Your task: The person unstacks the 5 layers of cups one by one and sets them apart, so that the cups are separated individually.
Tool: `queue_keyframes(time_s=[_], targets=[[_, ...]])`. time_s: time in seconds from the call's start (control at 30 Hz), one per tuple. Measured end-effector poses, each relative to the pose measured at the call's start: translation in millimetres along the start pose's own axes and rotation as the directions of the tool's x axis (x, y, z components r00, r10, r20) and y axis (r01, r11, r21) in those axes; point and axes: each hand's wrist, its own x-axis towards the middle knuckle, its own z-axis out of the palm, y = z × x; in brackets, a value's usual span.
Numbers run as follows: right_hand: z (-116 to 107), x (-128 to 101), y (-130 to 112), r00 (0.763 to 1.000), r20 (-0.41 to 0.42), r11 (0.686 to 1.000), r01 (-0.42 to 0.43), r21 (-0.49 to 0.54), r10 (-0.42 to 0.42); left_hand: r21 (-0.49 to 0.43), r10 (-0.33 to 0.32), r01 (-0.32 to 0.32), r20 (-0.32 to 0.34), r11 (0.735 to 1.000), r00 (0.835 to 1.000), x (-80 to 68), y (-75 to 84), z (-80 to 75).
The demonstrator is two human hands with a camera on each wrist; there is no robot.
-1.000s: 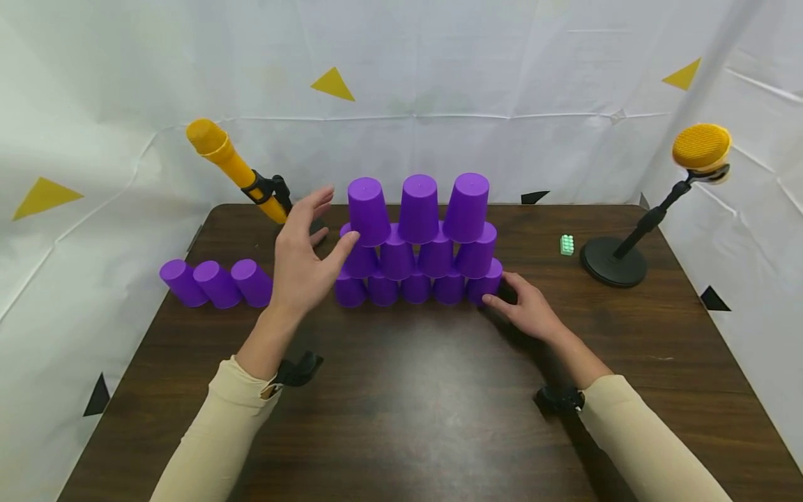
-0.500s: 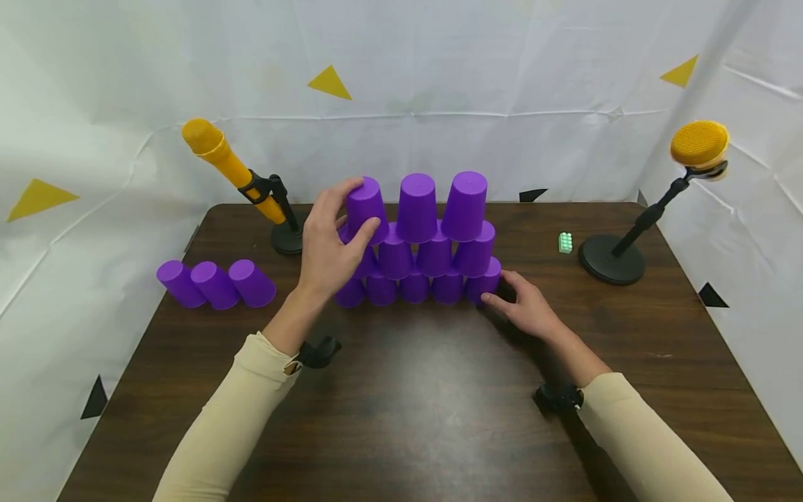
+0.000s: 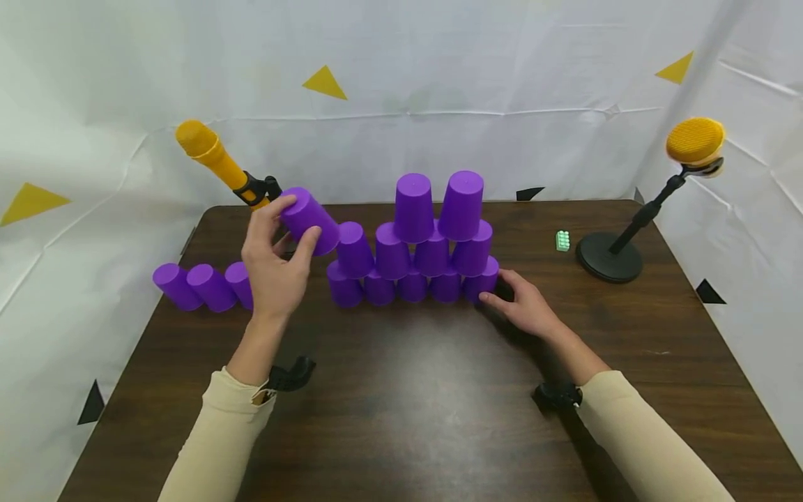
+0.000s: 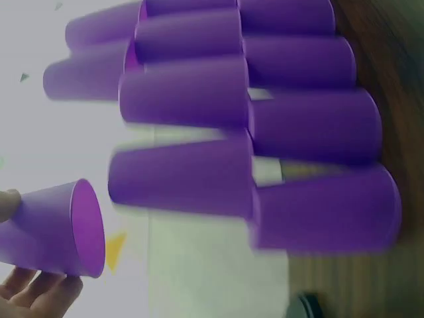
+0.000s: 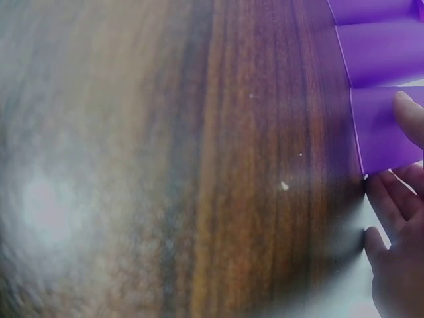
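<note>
My left hand [image 3: 276,261] pinches a purple cup [image 3: 310,222] between thumb and fingers. This cup tilts in the air just left of the cup pyramid [image 3: 393,252], its open rim facing the stack in the left wrist view. The pyramid has a bottom and a middle row of several upside-down purple cups, with two cups on top; the middle row's left end has nothing on it. Around the bottom row's rightmost cup [image 3: 482,280] my right hand [image 3: 523,303] rests, thumb in front and fingers at its right side, as the right wrist view also shows.
Three purple cups [image 3: 212,287] stand in a row at the left, one partly behind my left hand. A yellow microphone [image 3: 213,157] on a stand rises behind that hand. At the right are a small green block [image 3: 562,240] and a round yellow microphone [image 3: 695,141] on a black base.
My left hand has reached the top row's left cup, gripped it and lifted it away to the left, tilting it. The right hand has stayed at the bottom right cup.
</note>
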Motion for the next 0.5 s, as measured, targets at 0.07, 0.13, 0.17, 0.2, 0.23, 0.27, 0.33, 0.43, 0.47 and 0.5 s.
queue_keyframes(time_s=[0.07, 0.13, 0.17, 0.2, 0.23, 0.27, 0.33, 0.43, 0.47, 0.5], targets=[[0, 0, -1, 1.0, 0.002, 1.0, -0.001, -0.001, 0.001, 0.051, -0.036, 0.038, -0.052, 0.998, 0.998, -6.6, -15.6, -14.4], [0, 0, -1, 1.0, 0.001, 1.0, -0.004, 0.0, 0.004, 0.107, -0.089, 0.098, -0.087, 0.989, 0.992, -13.2, -33.6, -26.8], [-1, -1, -1, 1.0, -0.001, 1.0, -0.006, -0.001, 0.006, 0.134, -0.116, 0.128, -0.096, 0.983, 0.989, -16.8, -42.7, -32.0], [-1, -1, -1, 1.0, -0.004, 1.0, -0.007, -0.003, 0.007, 0.154, -0.151, 0.165, -0.1, 0.974, 0.984, -20.5, -51.7, -36.4], [-1, -1, -1, 1.0, -0.007, 1.0, -0.009, -0.003, 0.009, 0.178, -0.183, 0.198, -0.097, 0.964, 0.978, -24.5, -60.7, -40.2], [-1, -1, -1, 1.0, -0.009, 1.0, -0.009, -0.004, 0.009, 0.204, -0.209, 0.222, -0.083, 0.953, 0.974, -28.5, -68.4, -43.1], [-1, -2, -1, 1.0, -0.013, 1.0, -0.006, -0.005, 0.006, 0.261, -0.257, 0.258, -0.041, 0.93, 0.966, -36.8, -81.8, -46.7], [0, -1, -1, 1.0, -0.011, 1.0, -0.001, -0.004, 0.001, 0.354, -0.3, 0.272, 0.026, 0.895, 0.954, -48.9, -99.9, -49.3], [0, -1, -1, 1.0, -0.009, 1.0, 0.0, -0.004, 0.0, 0.378, -0.312, 0.274, 0.041, 0.884, 0.949, -52.2, -104.7, -49.6], [1, -1, -1, 1.0, -0.008, 1.0, 0.001, -0.004, -0.001, 0.404, -0.321, 0.274, 0.052, 0.873, 0.946, -55.0, -108.8, -49.8]])
